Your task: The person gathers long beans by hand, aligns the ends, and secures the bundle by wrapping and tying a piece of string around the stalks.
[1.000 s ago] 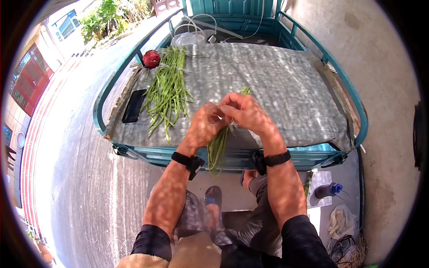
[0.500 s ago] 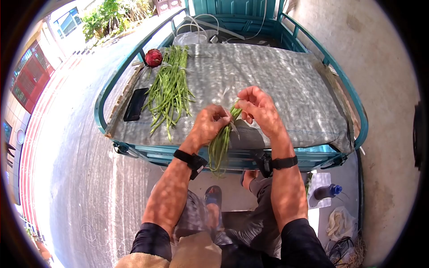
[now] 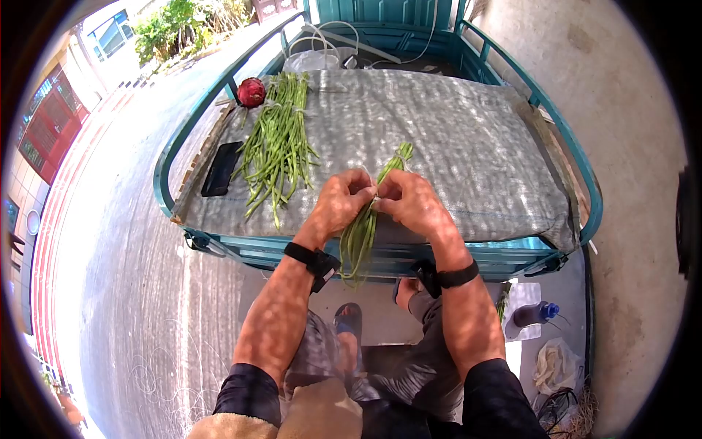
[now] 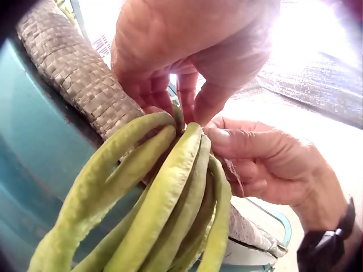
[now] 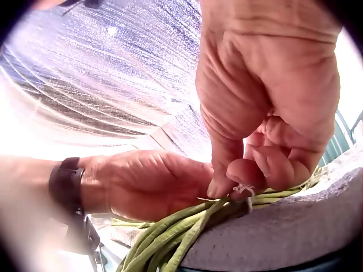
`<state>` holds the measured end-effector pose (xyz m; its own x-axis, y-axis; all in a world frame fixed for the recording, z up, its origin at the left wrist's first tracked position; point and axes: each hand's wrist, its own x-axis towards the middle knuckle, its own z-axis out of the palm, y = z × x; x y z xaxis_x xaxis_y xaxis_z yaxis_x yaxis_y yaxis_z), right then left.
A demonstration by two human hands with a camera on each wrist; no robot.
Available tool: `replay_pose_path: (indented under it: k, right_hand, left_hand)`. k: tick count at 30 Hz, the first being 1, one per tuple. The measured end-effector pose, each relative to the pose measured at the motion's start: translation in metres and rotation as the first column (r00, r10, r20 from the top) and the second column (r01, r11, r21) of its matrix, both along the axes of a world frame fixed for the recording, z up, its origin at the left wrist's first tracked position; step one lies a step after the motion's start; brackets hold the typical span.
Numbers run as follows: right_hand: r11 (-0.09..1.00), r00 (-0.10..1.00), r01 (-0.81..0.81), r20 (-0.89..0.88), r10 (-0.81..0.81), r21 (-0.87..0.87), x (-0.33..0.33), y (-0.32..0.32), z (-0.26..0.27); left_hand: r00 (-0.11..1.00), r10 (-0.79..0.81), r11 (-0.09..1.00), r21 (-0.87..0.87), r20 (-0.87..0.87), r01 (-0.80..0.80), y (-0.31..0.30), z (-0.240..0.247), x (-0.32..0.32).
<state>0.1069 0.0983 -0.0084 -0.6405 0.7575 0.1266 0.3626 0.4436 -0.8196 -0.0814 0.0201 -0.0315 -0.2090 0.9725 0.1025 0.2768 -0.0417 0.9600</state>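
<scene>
A small bunch of long green beans (image 3: 359,238) lies over the front edge of the grey woven sheet (image 3: 468,146), its lower ends hanging down. My left hand (image 3: 341,203) pinches the bunch around its middle. Thumb and fingers of my right hand (image 3: 414,205) meet right beside it, pinching a thin white tie (image 5: 245,189) at the beans (image 5: 170,238). In the left wrist view, loose tie strands hang by the right hand (image 4: 272,164). A larger tied bunch of beans (image 3: 278,139) rests at the sheet's left.
A red round fruit (image 3: 251,93) and a black phone (image 3: 221,169) lie near the left rail. Blue-green rails (image 3: 559,139) flank the cart bed. White tubing and a plastic bag (image 3: 311,61) sit behind. A blue-capped bottle (image 3: 537,314) is down at the right.
My right hand went up to the bunch's upper part, then came back down beside my left hand, uncovering the top end. My left hand stayed on the beans.
</scene>
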Motion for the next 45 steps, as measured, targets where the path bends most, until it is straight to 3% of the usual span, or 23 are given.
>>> replay_pose_path:
  k: [7,10,13,16,19,25,31,34,38,45]
  right_hand:
    - [0.981,0.998,-0.019,-0.053,0.03,0.194,0.001,0.002,0.001]
    - [0.996,0.999,-0.019,-0.042,0.022,0.084,-0.001,-0.003,0.012]
    - [0.979,0.997,-0.022,-0.065,0.036,0.203,-0.003,-0.004,0.014]
    - [0.98,0.988,-0.032,-0.143,0.061,0.197,-0.006,0.001,0.007]
    - [0.999,0.979,-0.045,-0.196,0.049,0.027,-0.008,0.003,0.008]
    - [0.988,0.958,-0.072,-0.285,0.031,-0.135,-0.008,0.015,0.0]
    - [0.974,0.963,-0.045,-0.27,-0.017,-0.224,-0.006,0.012,0.003]
    - [0.979,0.957,-0.072,-0.291,0.013,-0.193,-0.004,0.016,0.0]
    - [0.988,0.98,-0.095,-0.184,0.072,-0.123,0.003,0.019,0.001]
    - [0.997,0.991,-0.078,-0.109,0.076,-0.011,0.003,0.016,-0.003]
  left_hand:
    - [0.998,0.021,0.999,0.025,-0.058,-0.019,-0.001,0.004,0.002]
    - [0.997,0.019,1.0,0.019,-0.071,-0.017,-0.002,0.004,0.001]
    - [0.999,0.003,1.0,-0.03,-0.045,-0.005,-0.004,0.01,0.003]
    - [1.0,-0.016,0.999,-0.039,-0.011,0.016,-0.002,0.005,0.001]
    - [1.0,-0.028,0.999,-0.04,-0.002,0.027,-0.001,0.003,-0.002]
    - [0.998,-0.026,0.995,-0.093,0.061,0.032,-0.004,0.011,0.001]
    - [0.998,-0.037,0.999,0.012,-0.049,0.038,-0.003,0.008,0.001]
    - [0.992,0.011,0.998,0.06,-0.127,-0.003,-0.003,0.008,0.004]
    - [0.964,0.044,0.986,0.167,-0.264,0.001,-0.003,0.003,0.004]
    - [0.965,0.034,0.989,0.145,-0.259,0.004,-0.002,-0.002,0.002]
